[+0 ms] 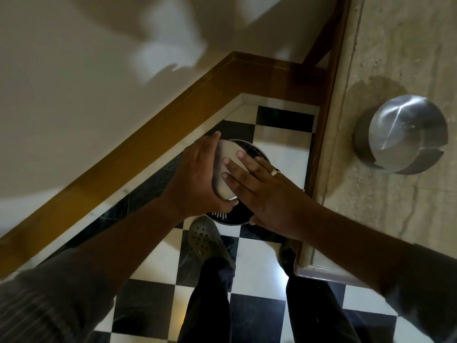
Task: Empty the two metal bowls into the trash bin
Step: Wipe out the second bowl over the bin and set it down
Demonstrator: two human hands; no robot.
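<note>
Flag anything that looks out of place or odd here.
The second metal bowl lies upside down on the stone counter, with a notch missing from its rim. Otherwise nothing stands out: both hands hold the other bowl tipped over the bin, with no spill visible.

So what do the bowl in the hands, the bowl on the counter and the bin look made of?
Held bowl: pale, matte underside, probably metal, though blur leaves it open. Counter bowl, upside down: brushed steel, by its streaked glare. Trash bin: dark perforated sheet, likely painted metal.
</note>
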